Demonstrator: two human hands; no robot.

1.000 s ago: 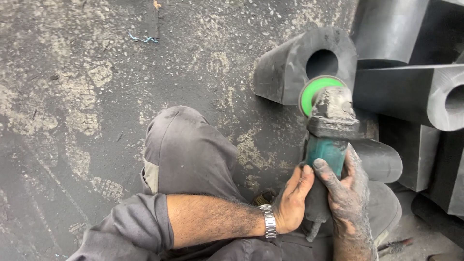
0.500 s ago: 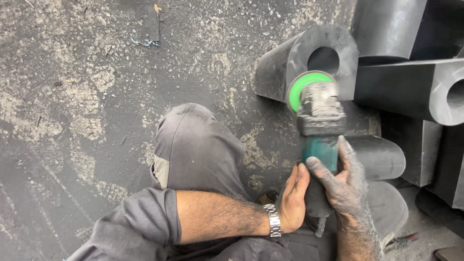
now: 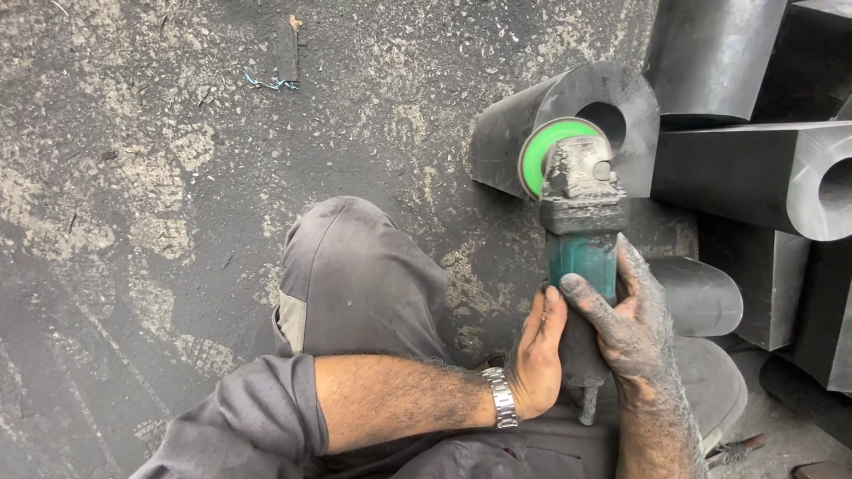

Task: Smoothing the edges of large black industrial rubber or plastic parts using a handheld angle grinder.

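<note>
1. Left hand (image 3: 540, 359), wrapped around the left side of the dust-caked teal angle grinder (image 3: 581, 257), fingers curled and pressed against its body; silver metal wristwatch (image 3: 502, 396) on the wrist, grey sleeve pushed up to the elbow.
2. Right hand (image 3: 632, 326), blackened with soot, closed over the grinder's right side and top, fingers clamped on the teal housing; both hands gripping the same tool, side by side and touching it.
3. Grinder held near the middle right of the view, pointing away from the body, its round green disc (image 3: 548, 151) at the far end, tilted on edge and set against the dark grey cylindrical block with a round hole (image 3: 568, 115); whether disc and block actually touch, hard to tell.
4. Block lying on its side on the rough, stained concrete floor (image 3: 160, 177), hole facing the camera; further dark hollow blocks (image 3: 754, 177) stacked just beside it on the right, one rounded piece (image 3: 701, 297) near the right hand.
5. Bent knee in grey work trousers (image 3: 355, 275) below and left of the grinder; small scrap of blue wire (image 3: 266, 84) well apart on the floor at upper left.
</note>
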